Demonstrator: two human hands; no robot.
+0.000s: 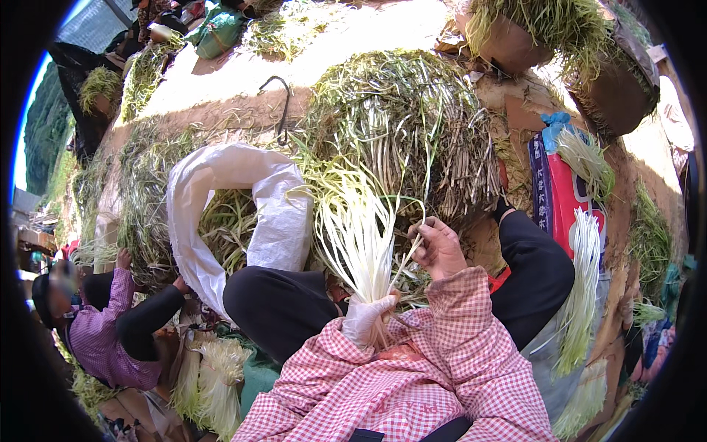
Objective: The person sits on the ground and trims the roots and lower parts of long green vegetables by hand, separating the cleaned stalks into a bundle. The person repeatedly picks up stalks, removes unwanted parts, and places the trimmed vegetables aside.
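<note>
My left hand (369, 317), in a thin whitish glove, is closed around a bundle of pale leafy stalks (362, 243) in front of my chest. The stalks fan out upward, white low down and yellow-green towards the tips. My right hand (439, 247) is bare and pinches one thin green-white stalk (424, 207) between thumb and fingers, just right of the bundle. Beyond both hands lies a large heap of unsorted stalks (403, 127) with brownish lower ends and green leaves.
A white woven sack (281, 221) with a rolled rim stands left of the heap. A metal hook (284, 105) lies beyond it. Cleaned stalks (580, 287) rest on a red bag (566, 193) at right. Bundles (221, 375) lie at lower left, near a seated co-worker (110, 342).
</note>
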